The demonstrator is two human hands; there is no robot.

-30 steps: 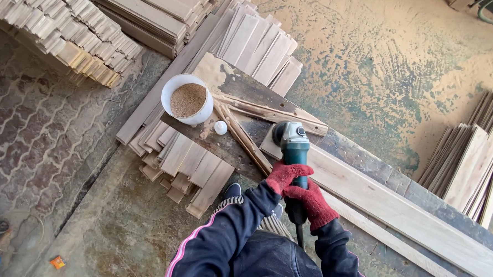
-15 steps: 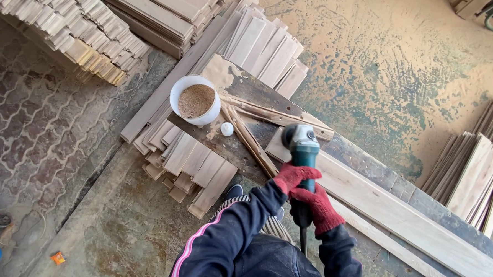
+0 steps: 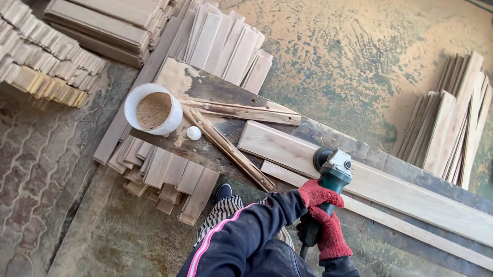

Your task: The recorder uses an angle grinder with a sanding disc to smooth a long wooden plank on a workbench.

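Two planks: the long pale plank [image 3: 377, 188] runs from centre frame to the right edge on the dark workbench [image 3: 226, 90], a narrower strip [image 3: 420, 232] lying just below it.
Progress: I judge the sanding partly done; the grinder's disc sits on the plank left of its middle, and nothing marks sanded wood from unsanded.
Grinder: green angle grinder [image 3: 329, 172], centre frame, head tilted onto the plank.
Left hand [image 3: 319, 192]: red glove clenched round the grinder body.
Right hand [image 3: 331, 233]: red glove gripping the rear handle, lower centre.
Bowl: white bowl [image 3: 153, 109] of sawdust, upper left, well apart.
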